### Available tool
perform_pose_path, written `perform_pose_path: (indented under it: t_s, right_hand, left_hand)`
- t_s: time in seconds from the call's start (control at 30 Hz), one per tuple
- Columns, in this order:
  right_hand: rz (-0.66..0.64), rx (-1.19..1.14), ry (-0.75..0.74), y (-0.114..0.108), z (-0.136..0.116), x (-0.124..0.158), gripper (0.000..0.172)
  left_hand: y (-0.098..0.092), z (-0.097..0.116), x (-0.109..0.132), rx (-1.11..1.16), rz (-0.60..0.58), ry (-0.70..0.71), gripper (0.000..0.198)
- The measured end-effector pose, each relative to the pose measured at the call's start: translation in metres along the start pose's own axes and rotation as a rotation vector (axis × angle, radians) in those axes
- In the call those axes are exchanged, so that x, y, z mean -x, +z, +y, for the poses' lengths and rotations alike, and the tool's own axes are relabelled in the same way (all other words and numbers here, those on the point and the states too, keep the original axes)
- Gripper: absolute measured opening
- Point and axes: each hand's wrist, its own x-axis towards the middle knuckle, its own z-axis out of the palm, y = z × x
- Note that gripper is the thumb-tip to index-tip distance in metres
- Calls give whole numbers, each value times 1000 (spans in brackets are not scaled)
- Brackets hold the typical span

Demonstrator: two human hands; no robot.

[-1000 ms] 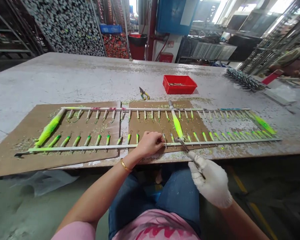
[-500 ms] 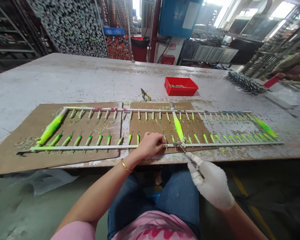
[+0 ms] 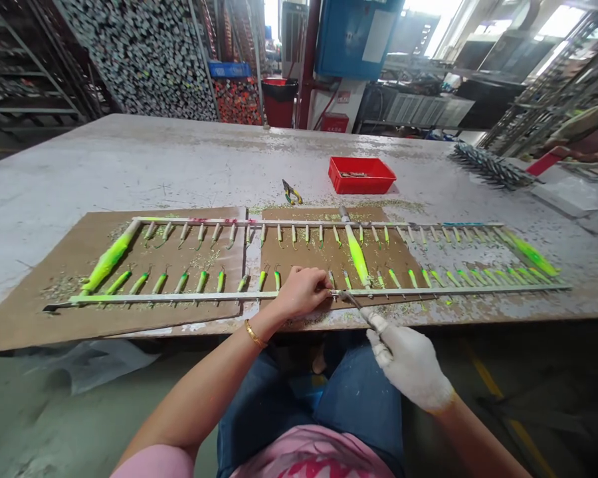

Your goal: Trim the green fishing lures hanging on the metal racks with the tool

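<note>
A long white frame [image 3: 179, 297] lies flat on the table, with rows of small yellow-green painted pieces [image 3: 202, 281] ending in thin wire hooks along both rails. A thicker bright yellow bar [image 3: 357, 255] crosses between the rails. My bare left hand [image 3: 305, 291] rests over the near rail, its fingers closed in a pinch; what they hold is hidden. My right hand [image 3: 411, 362], in a white glove, is closed around a thin metal tool [image 3: 357, 307] whose kind does not show clearly. The tool's tip is at the near rail, just right of my left fingers.
Brown cardboard [image 3: 189, 251] lies under the frame, scattered with yellow-green flakes. Beyond the frame are yellow-handled pliers [image 3: 292, 192] and a red bin [image 3: 363, 184] holding small pieces. At the right are a bundle of spiky dark pieces [image 3: 493, 166] and another person's arm [image 3: 581, 147].
The tool in my right hand has moved slightly left along the near rail, closer to my left fingers. My left hand keeps its pinch. The whole view has shifted a little.
</note>
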Motion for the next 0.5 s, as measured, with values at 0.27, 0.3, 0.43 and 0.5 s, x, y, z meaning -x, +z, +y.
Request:
perform_pose_path:
  t_s: [0.27,0.3,0.43,0.5]
  right_hand:
    - [24,5,-4,0,-3,-1,39]
    - [17,-2,1,0,-3,-2,39]
    - [92,-56,76,-2,-3,-3,38]
    - [94,-39,41,-2,-4,-4,38]
  left_hand:
    - [0,0,0,5,3,-2,3]
    - [0,0,0,5,-3,0,3]
    - [1,-1,0,-2,1,6,2]
    - [1,-1,0,-6,13,4,2]
